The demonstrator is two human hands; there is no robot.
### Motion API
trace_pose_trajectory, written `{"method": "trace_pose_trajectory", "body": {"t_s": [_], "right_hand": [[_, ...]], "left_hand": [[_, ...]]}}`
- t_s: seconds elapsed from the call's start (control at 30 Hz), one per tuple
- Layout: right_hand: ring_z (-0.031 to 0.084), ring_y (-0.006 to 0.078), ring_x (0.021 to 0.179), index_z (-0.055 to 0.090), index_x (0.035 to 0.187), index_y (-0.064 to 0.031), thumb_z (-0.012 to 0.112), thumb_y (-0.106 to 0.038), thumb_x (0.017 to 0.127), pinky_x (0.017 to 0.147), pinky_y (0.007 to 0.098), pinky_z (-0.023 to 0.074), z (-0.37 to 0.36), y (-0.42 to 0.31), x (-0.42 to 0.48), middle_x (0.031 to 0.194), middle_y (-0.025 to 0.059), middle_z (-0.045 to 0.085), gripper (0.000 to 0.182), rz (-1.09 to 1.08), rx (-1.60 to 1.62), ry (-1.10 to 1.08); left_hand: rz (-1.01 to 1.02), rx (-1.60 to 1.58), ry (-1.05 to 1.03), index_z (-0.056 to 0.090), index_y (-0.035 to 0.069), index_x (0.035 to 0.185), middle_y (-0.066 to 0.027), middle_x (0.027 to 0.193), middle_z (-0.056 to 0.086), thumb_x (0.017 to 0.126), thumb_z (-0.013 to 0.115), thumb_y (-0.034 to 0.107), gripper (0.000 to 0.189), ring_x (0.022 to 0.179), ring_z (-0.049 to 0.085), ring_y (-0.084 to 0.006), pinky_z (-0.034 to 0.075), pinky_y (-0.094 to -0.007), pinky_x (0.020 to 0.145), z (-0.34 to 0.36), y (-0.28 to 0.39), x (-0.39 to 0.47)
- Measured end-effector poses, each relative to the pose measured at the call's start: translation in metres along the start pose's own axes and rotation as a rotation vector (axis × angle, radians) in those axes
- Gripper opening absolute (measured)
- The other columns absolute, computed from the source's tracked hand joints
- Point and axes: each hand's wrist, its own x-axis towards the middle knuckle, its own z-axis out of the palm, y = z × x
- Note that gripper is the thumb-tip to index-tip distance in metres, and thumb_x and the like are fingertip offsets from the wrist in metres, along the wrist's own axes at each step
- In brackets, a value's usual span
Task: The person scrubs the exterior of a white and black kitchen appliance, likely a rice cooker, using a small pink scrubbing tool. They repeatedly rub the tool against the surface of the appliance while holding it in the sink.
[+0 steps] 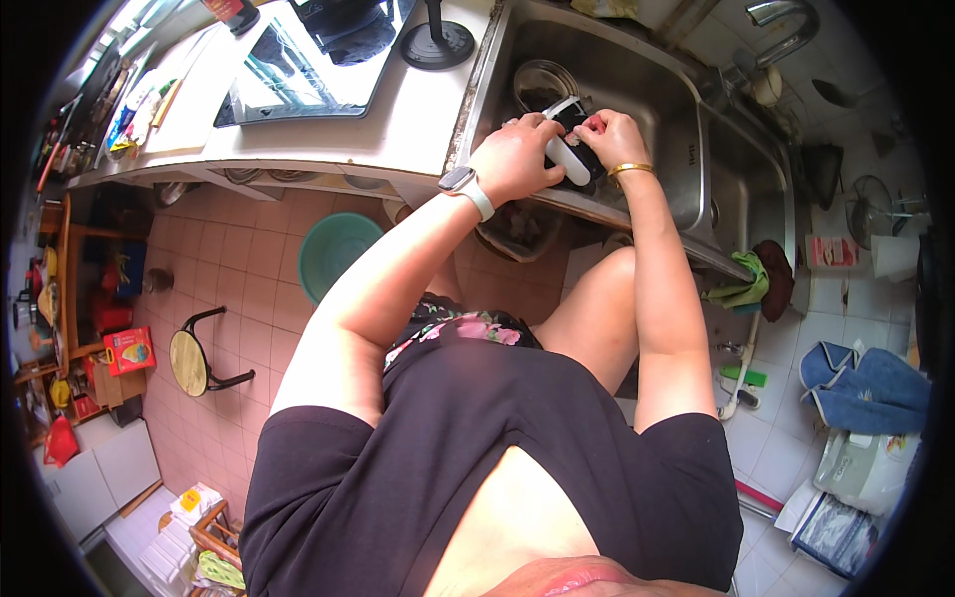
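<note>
My left hand (518, 153), with a pale-banded watch on its wrist, is over the near left part of the steel sink basin (664, 160). Its fingers grip a black object with white parts (571, 164); a rounded white end sticks out below the palm, and what it is cannot be told. Opposite it is my right hand (618, 140), wearing a gold-coloured bangle. Thumb and fingertips are pinched together on a small pinkish piece (573, 139) against the black object. Just beyond, a round metal bowl (547, 86) lies in the basin, partly covered by the hands.
A second basin (753, 175) and a curved tap (783, 30) are to the right. Left on the counter lie a glossy black cooktop (313, 67) and a black round-based stand (438, 45). Below are a green basin (339, 254), a lined bin (520, 227) and a stool (190, 363).
</note>
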Motion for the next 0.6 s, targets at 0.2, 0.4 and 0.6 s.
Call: {"method": "trace_pose_trajectory", "body": {"t_s": [0.2,0.4,0.6], "right_hand": [[0.068,0.0366,0.088,0.071,0.090,-0.0050,0.074,-0.025,0.080,0.078,0.0445,0.0533,0.002,-0.007,0.000,0.090,0.0180,0.071,0.023,-0.025,-0.189,0.069],[0.069,0.0335,0.083,0.070,0.089,-0.0035,0.075,-0.021,0.078,0.075,0.0409,0.0537,0.002,-0.021,-0.004,0.085,0.0179,0.070,0.022,-0.032,-0.136,0.010],[0.063,0.0253,0.065,0.068,0.083,0.0014,0.074,-0.022,0.078,0.067,0.0364,0.0512,0.003,0.001,-0.002,0.071,0.0166,0.067,0.024,-0.132,0.053,-0.051]], "left_hand": [[0.005,-0.002,-0.001,0.061,0.008,0.121,-0.0147,0.128,0.059,0.077,0.072,0.028,0.049,0.112,0.061,-0.0346,0.050,-0.0423,0.096,-0.001,0.003,0.000],[-0.004,0.004,0.015,0.062,0.008,0.119,-0.0148,0.123,0.060,0.075,0.072,0.029,0.049,0.109,0.062,-0.0352,0.051,-0.0426,0.095,-0.001,0.002,-0.001],[0.015,0.006,0.028,0.061,0.007,0.120,-0.0139,0.125,0.060,0.076,0.072,0.029,0.050,0.109,0.062,-0.0342,0.051,-0.0418,0.094,0.002,0.000,-0.001]]}}
